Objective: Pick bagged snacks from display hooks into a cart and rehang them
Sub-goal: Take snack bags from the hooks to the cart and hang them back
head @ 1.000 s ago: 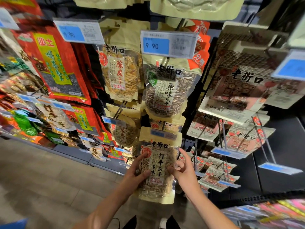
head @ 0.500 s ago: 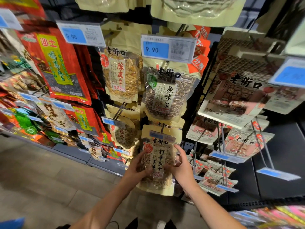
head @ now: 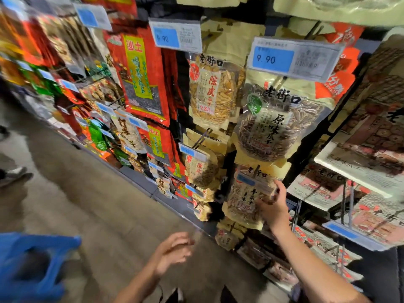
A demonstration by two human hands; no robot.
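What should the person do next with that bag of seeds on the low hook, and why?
Probably take the right hand off the seed bag. The bag appears to hang on its hook behind the blue price tag, and the left hand is off it, open, on the side of the blue cart.

Tan clear-windowed seed bag (head: 243, 200); red bag (head: 140, 73) with yellow-green panel; blue price tag (head: 272, 60); blue cart (head: 28, 263).
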